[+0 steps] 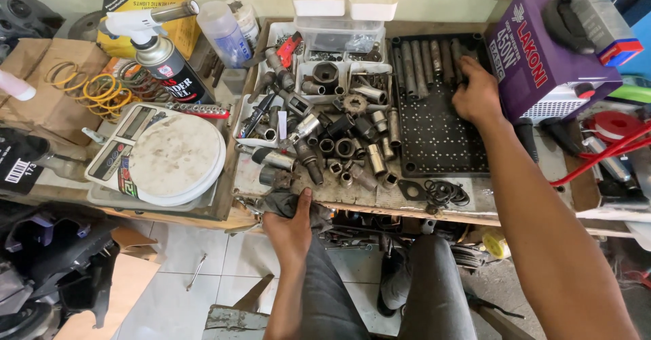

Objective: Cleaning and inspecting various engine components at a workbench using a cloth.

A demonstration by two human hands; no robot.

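Note:
My left hand rests at the front edge of the workbench, fingers closed on a dark grey rag beside a pile of metal sockets. My right hand reaches to the back right. Its fingers are on the long sockets standing in a row at the top of a black perforated tray. Whether it grips one of them I cannot tell. My knees in grey trousers show below the bench.
A purple boxy machine stands right of my right hand. A white digital scale, a gas torch can and yellow springs lie at the left. Clear plastic bins sit behind the sockets. Black rubber rings lie near the front edge.

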